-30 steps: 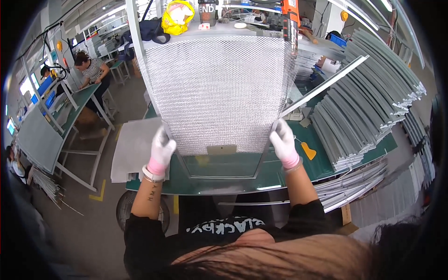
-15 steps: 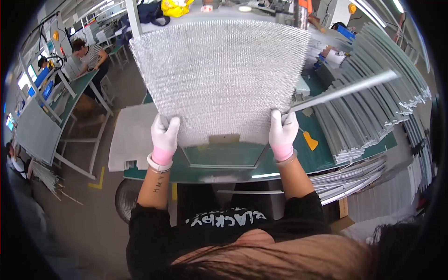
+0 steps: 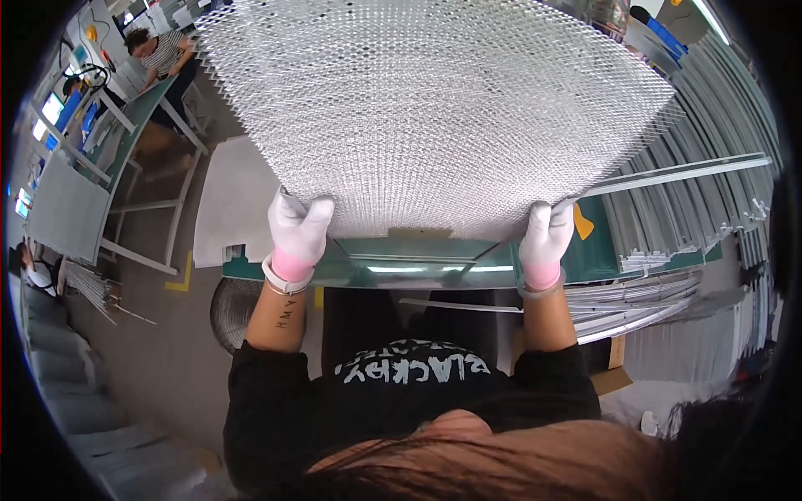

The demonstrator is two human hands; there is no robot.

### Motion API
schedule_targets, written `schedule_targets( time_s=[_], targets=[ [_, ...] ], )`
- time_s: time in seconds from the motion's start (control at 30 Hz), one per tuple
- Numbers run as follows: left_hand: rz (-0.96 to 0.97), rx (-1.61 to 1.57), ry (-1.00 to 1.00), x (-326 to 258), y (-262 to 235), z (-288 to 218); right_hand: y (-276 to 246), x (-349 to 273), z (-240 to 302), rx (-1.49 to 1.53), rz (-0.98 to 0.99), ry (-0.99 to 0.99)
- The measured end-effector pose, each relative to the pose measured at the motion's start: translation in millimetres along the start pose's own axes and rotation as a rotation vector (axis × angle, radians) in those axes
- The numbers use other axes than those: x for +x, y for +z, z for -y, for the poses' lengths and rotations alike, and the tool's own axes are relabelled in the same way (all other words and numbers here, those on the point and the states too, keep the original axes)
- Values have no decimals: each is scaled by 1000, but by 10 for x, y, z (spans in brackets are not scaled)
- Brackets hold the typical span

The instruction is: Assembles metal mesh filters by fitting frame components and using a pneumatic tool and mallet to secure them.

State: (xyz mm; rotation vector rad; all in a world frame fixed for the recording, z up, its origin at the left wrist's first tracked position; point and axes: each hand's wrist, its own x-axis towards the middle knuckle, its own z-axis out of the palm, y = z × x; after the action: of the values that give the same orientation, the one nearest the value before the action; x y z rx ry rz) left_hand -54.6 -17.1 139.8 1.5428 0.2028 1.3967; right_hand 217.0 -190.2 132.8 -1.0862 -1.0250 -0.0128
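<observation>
A large sheet of silver metal mesh fills the upper middle of the head view, raised close to the camera above a green worktable. My left hand, in a white glove with a pink cuff, grips the sheet's near left corner. My right hand, gloved the same way, grips its near right corner. The mesh hides most of the tabletop behind it.
Stacks of long grey metal frame strips lie at the right, with more below the table edge. A white sheet hangs off the table's left end. A person works at a green bench at the far left.
Both hands have lifted the mesh sheet up and toward the camera, so it now looks much larger and covers more of the table.
</observation>
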Motion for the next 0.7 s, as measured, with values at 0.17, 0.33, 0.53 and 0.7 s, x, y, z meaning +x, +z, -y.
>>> schedule_targets(
  time_s=[0.17,0.33,0.53,0.7],
  targets=[
    [-26,-3,-15,-95,-71,-1,-98,-78,7,-21,82,0],
    [-80,62,29,-83,-12,9,-50,-31,35,23,87,27],
    [-135,303,-91,-261,-62,161,-22,-63,-27,-131,175,-60],
    [-75,143,-73,-319,-105,251,-112,-155,-109,-123,179,-46]
  ],
)
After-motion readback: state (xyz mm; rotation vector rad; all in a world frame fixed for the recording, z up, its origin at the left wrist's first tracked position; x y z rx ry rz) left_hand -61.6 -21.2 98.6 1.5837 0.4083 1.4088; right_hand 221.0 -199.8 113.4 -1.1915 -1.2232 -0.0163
